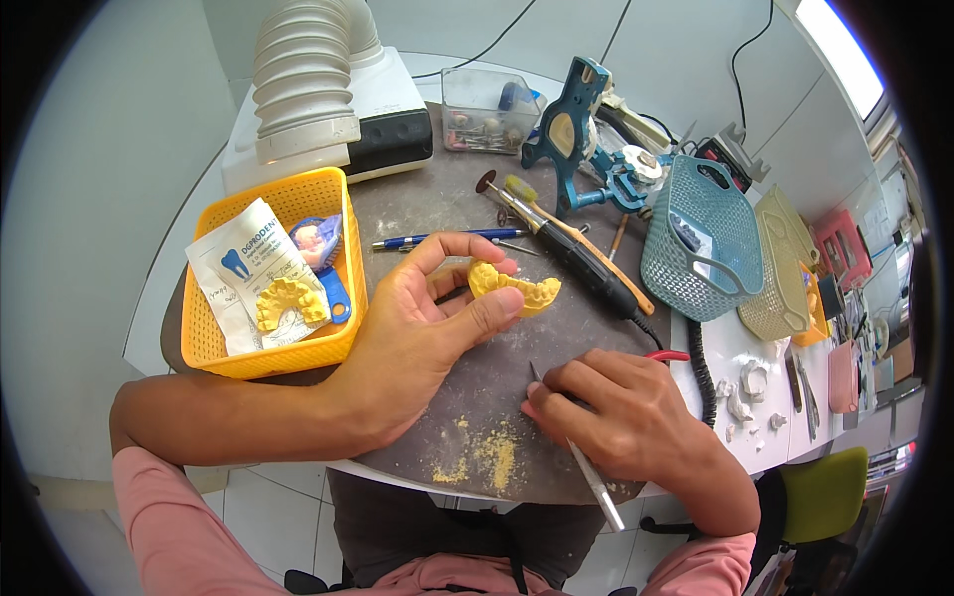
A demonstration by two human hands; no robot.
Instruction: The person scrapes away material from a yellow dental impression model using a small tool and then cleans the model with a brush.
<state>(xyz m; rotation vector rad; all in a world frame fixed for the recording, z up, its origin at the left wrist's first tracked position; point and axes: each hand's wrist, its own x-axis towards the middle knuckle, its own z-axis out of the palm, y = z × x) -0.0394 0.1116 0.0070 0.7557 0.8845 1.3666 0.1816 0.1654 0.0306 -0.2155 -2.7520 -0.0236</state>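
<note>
My left hand [429, 301] holds a yellow plaster dental cast [532, 296] between thumb and fingers, raised over the grey worktop [397, 437]. The cast is curved like a dental arch, with tooth shapes along its edge. Lower right of it, my right hand [621, 402] is closed around a slim metal carving tool [594, 482]. The tool's pointed tip shows past my fingers, apart from the cast, and its handle slants toward my body. Yellow plaster shavings [494, 455] lie on the worktop between my forearms.
At left, a yellow basket [343, 328] holds another yellow cast [290, 301] and a paper packet. Beyond my hands lie a blue pen [407, 241] and a handpiece [586, 263]. A blue articulator [571, 129], a clear box [487, 149] and a teal basket [696, 268] stand farther back.
</note>
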